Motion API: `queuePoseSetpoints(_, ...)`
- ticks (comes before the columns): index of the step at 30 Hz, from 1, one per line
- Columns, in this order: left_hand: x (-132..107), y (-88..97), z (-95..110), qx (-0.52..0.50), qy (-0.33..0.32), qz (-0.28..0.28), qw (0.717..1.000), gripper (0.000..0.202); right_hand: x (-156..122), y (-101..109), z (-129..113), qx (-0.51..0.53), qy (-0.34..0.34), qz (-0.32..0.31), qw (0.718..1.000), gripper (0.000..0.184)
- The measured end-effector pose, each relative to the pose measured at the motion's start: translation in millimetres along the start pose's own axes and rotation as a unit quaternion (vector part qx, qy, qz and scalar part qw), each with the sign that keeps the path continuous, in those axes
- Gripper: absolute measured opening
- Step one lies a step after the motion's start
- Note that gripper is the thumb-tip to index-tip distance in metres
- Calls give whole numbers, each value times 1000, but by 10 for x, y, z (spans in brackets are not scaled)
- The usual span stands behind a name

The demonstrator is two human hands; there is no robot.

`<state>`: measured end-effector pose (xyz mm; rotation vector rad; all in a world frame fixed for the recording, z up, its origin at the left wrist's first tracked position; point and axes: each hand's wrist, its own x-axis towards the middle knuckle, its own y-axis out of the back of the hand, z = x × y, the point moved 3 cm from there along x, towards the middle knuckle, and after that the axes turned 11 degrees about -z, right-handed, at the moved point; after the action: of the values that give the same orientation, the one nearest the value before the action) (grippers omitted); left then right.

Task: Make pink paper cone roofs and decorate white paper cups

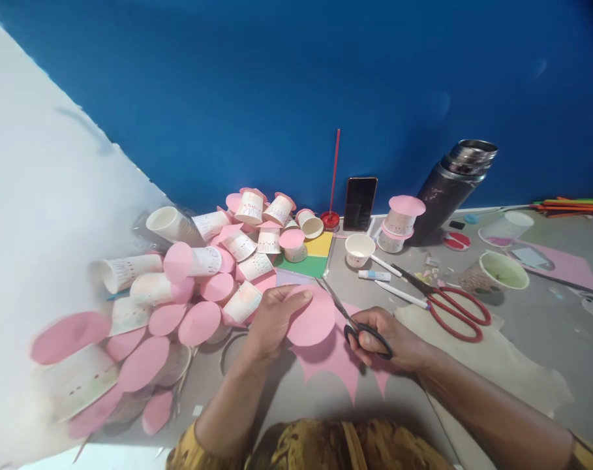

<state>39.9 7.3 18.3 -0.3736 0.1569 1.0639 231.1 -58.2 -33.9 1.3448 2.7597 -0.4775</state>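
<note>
A round pink paper disc (312,320) is pinched in my left hand (274,320), its thumb lying on top near the left edge. My right hand (381,336) grips black-handled scissors (344,310), with fingers through the loops. Their blades point up and left, beside the disc's right edge; whether they touch the paper I cannot tell. Beneath both hands lies a pink paper offcut (340,372) with jagged, pointed edges. To the left, paper cups (205,261) with pink paper discs on them are heaped in a large pile.
Red-handled scissors (460,313), a glue tube (374,275) and a white cup (359,249) lie to the right. A dark flask (443,196) and a phone (360,203) stand by the blue wall (296,85). A green-tinted cup (496,274) is at far right.
</note>
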Motion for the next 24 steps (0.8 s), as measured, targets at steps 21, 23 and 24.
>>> queuePoseSetpoints(21, 8, 56, -42, -3, 17, 12, 1000, 31, -2, 3, 29, -19, -30, 9, 999, 65)
queuePoseSetpoints(23, 6, 59, -38, -3, 18, 11, 1000, 32, -6, 5, 7, -35, -32, 10, 999, 63)
queuePoseSetpoints(24, 5, 60, -35, -3, 17, 11, 1000, 31, -8, 6, -3, -43, -35, 10, 998, 62)
